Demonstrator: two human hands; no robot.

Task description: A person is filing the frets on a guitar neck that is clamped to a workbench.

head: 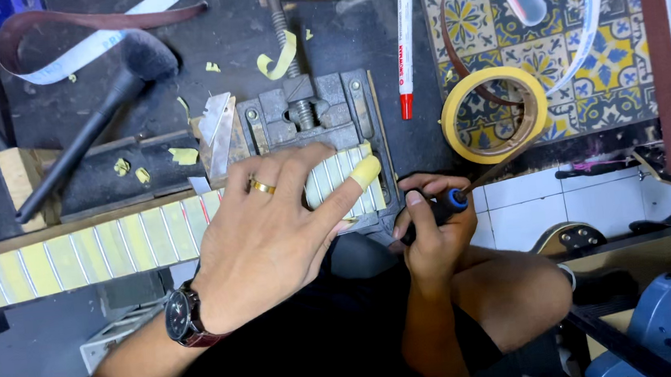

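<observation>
Dark desk (178, 57) under us: our left hand (263, 235) lies flat, fingers spread, on the taped guitar neck (74, 256) (long axis left-right) clamped in the vise (309, 114); our right hand (432, 232), just right, grips shut on a black-handled tool (442, 206).

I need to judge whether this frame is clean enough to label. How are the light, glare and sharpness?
Head view: even, soft light with faint shadows; the left hand on the taped guitar neck is sharp; mild glare on the fret strips and on the white marker; the right hand gripping a dark-handled tool looks slightly soft; the corners darken.
</observation>
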